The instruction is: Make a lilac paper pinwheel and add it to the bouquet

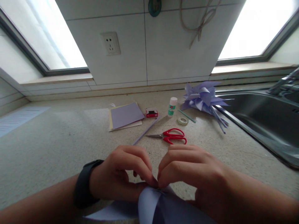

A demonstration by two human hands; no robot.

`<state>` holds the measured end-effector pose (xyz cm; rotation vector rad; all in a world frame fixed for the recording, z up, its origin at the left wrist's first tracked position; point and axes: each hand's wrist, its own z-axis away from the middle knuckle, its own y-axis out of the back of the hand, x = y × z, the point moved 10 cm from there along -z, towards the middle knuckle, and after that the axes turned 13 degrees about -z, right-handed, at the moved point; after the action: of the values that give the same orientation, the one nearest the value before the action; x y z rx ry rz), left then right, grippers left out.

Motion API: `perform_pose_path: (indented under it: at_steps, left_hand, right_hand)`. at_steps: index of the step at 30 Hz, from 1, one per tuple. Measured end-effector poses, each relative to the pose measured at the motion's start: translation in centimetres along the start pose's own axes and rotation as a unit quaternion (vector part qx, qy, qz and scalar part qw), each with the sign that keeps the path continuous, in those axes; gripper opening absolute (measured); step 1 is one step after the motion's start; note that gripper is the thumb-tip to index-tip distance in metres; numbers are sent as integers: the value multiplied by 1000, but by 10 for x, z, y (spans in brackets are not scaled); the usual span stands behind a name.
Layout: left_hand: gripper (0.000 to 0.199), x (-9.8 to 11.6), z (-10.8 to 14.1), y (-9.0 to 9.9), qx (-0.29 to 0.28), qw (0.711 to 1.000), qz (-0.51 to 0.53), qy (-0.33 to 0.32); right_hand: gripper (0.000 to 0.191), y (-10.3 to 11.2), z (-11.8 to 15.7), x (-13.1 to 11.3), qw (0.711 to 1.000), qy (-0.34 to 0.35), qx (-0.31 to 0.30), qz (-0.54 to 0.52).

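My left hand point(121, 174), with a black watch on its wrist, and my right hand point(189, 174) meet at the bottom middle of the counter. Both pinch the folded tips of a lilac paper piece point(154, 207) that curls up below the fingers. The paper's centre is hidden under my fingertips. Just beyond my hands lie red-handled scissors point(171, 136) and a thin lilac paper stick point(147, 130).
Further back on the speckled counter point(58, 140) lie a stack of lilac and yellow paper sheets point(125, 116), a small red box point(151, 112), a glue stick point(172, 106), a tape roll point(182, 120) and finished lilac pinwheels point(203, 98). A steel sink point(263, 121) is at right.
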<state>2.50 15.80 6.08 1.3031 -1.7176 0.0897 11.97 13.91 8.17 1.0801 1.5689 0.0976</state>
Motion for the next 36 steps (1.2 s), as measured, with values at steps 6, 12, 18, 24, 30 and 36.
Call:
perform_pose_path:
  at_steps: [6, 12, 18, 24, 30, 36]
  left_hand:
    - [14, 1, 0, 0, 3, 1000, -8, -1]
    - [15, -3, 0, 0, 1, 1000, 2, 29]
    - [27, -33, 3, -4, -30, 985, 123, 120]
    - [25, -64, 9, 4, 28, 933, 295, 206]
    - [39, -68, 12, 28, 190, 927, 271, 174]
    - [25, -18, 28, 58, 320, 934, -142, 77]
  right_hand:
    - [32, 1, -1, -3, 999, 33, 1, -20]
    - [25, 8, -3, -6, 997, 57, 51, -30]
    - [15, 16, -2, -4, 995, 46, 82, -41]
    - [8, 37, 4, 10, 982, 27, 183, -40]
    - [16, 56, 12, 58, 925, -88, 312, -200]
    - [17, 42, 13, 106, 867, -184, 326, -330]
